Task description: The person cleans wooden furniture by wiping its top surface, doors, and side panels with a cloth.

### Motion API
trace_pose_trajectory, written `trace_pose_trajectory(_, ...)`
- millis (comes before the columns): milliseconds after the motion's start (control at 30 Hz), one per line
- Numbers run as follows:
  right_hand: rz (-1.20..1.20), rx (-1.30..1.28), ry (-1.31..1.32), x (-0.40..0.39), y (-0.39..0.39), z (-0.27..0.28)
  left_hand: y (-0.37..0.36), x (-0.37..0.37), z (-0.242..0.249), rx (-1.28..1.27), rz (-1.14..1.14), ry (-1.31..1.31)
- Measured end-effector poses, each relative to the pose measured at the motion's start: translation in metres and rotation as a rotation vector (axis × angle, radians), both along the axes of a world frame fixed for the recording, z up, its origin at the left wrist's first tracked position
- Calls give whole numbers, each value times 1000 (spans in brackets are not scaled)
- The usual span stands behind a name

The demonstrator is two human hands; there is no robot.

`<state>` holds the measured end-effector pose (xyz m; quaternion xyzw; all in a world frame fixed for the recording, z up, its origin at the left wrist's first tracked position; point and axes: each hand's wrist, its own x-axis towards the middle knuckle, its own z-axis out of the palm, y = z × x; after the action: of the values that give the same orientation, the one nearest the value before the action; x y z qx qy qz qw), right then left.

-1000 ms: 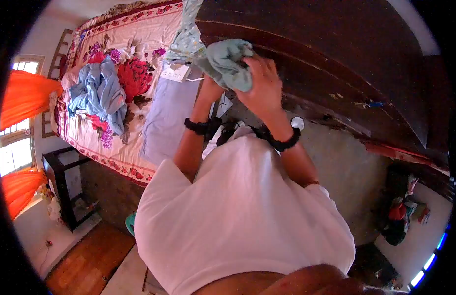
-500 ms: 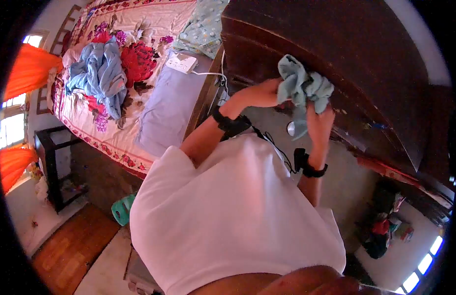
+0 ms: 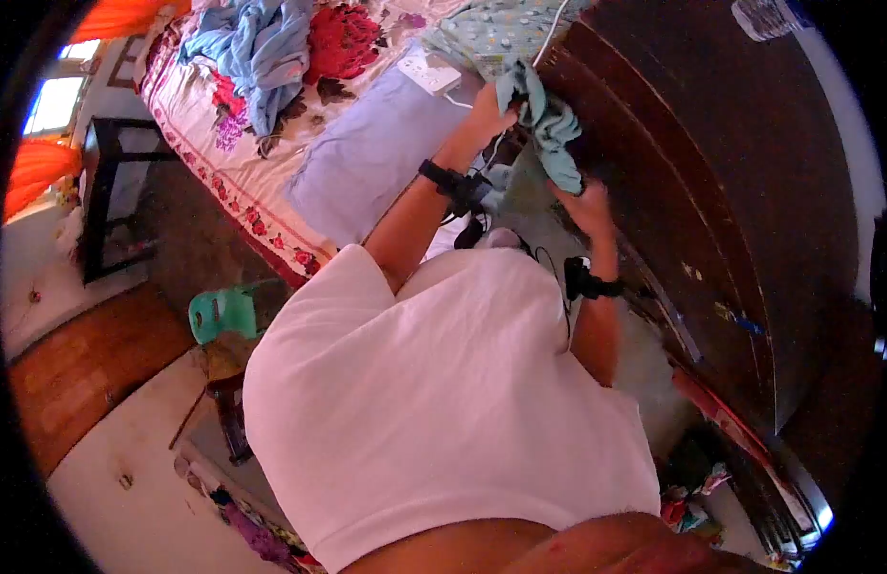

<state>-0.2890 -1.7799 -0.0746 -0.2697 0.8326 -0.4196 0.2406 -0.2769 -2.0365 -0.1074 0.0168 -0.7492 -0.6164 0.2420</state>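
A grey-green cloth point(image 3: 551, 126) hangs bunched and twisted between my two hands, in front of the dark wooden furniture. My left hand point(image 3: 491, 115) is closed on its upper end, near the edge of the bed. At the cloth's lower end, my right hand point(image 3: 587, 209) is slightly blurred, its fingertips pinching the fabric. A black strap with a small device is worn on each wrist.
The dark wooden furniture point(image 3: 673, 191) with curved edges fills the right side. Left of my arms, the bed point(image 3: 257, 215) carries a lilac pillow point(image 3: 357, 158), a white power strip point(image 3: 429, 72) and a crumpled blue cloth point(image 3: 262, 57). A green plastic chair point(image 3: 223, 314) stands behind.
Both hands have moved left with the cloth, toward the bed's edge. The cloth, bunched at both hands before, is now drawn out longer between them. The camera view has turned.
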Motion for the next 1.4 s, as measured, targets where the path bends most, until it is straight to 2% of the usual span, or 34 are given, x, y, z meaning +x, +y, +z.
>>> trace_pose_trajectory(33, -62, 144, 178, -5, 16, -48, 7, -1, -15, 5, -17, 0)
trace_pose_trajectory(67, -129, 296, 347, -5, 30, -86, 16, 0, -24, 276, -121, -209)
trace_pose_trajectory(100, -156, 311, 335, -3, 39, -111, 27, 4, -39, 542, -228, -430)
trace_pose_trajectory(133, -399, 201, -185, 1, 49, -131, 34, 3, -80, 486, -375, -367)
trace_pose_trajectory(167, -629, 60, -699, 6, 59, -142, 38, 6, -78, 491, -406, -378)
trace_pose_trajectory(200, -755, -194, -946, 14, 66, -145, 38, 11, -70, 561, -565, -624)
trace_pose_trajectory(233, -781, -197, -950, 16, 88, -169, 40, 14, -67, 622, -717, -876)
trace_pose_trajectory(267, -726, -293, -827, 11, 118, -207, 46, -1, -91, 647, -828, -904)
trace_pose_trajectory(300, -651, -144, -631, 12, 126, -196, 50, -5, -70, 643, -846, -918)
trace_pose_trajectory(333, -390, 299, -204, 18, 133, -166, 56, -8, -20, 427, -837, -902)
trace_pose_trajectory(367, -191, 638, 121, 26, 141, -127, 64, -7, 21, 213, -827, -877)
trace_pose_trajectory(400, -105, 811, 311, 30, 145, -95, 70, -4, 42, 206, -853, -892)
trace_pose_trajectory(433, -124, 865, 375, 31, 146, -71, 73, 2, 59, 249, -798, -801)
trace_pose_trajectory(500, -312, 640, 590, 33, 143, -79, 78, 9, 50, 289, -778, -716)
trace_pose_trajectory(567, -697, 186, 320, 26, 120, -56, 82, 10, 15, 242, -665, -698)
trace_pose_trajectory(633, -894, 164, -232, 24, 100, -60, 89, 9, -4, 277, -555, -775)
trace_pose_trajectory(700, -965, 383, -309, 22, 114, -170, 100, 16, -49, 349, -513, -744)
trace_pose_trajectory(733, -1030, 383, -347, 14, 130, -208, 104, 18, -47, 330, -446, -838)
trace_pose_trajectory(767, -1047, 370, -319, 3, 132, -198, 101, 7, -51, 314, -418, -867)
trace_pose_trajectory(800, -862, 471, -46, 2, 125, -180, 97, -4, -56, 299, -390, -896)
trace_pose_trajectory(833, -665, 575, 202, 17, 116, -161, 85, -8, -74, 469, -535, -700)
trace_pose_trajectory(900, -465, 686, 411, 47, 110, -119, 80, -2, 1, -7, -535, -583)
trace_pose_trajectory(933, -466, 820, 746, 49, 110, -89, 78, 1, 42, -236, -501, -519)
trace_pose_trajectory(967, -690, 521, 453, 52, 96, -46, 71, 0, 49, -359, -508, -530)
trace_pose_trajectory(1000, -974, 11, 174, 55, 81, 0, 65, -2, 55, -483, -513, -536)
trace_pose_trajectory(1033, -1235, -391, 31, 57, 65, 46, 66, -7, 59, -348, -610, -314)
trace_pose_trajectory(1100, -1004, -468, 339, 49, 74, 37, 72, -22, 36, -208, -751, -70)
trace_pose_trajectory(1133, -930, -445, 395, 45, 81, 25, 76, -25, -14, -70, -800, -167)
trace_pose_trajectory(1167, -856, -426, 451, 42, 89, 13, 88, -25, -4, -155, -853, -204)
trace_pose_trajectory(1200, -881, -273, 525, 41, 94, -20, 100, -26, 6, -244, -908, -236)
trace_pose_trajectory(1267, -979, 63, 421, 53, 93, -5, 128, -29, -19, -197, -997, -494)
trace_pose_trajectory(1300, -1005, 66, 429, 54, 103, -27, 138, -29, -31, -426, -1017, -490)
trace_pose_trajectory(1367, -1141, -124, 168, 53, 142, -128, 162, -21, -68, -512, -992, -432)
trace_pose_trajectory(1400, -1158, -125, 180, 58, 164, -178, 174, -21, -75, -588, -943, -386)
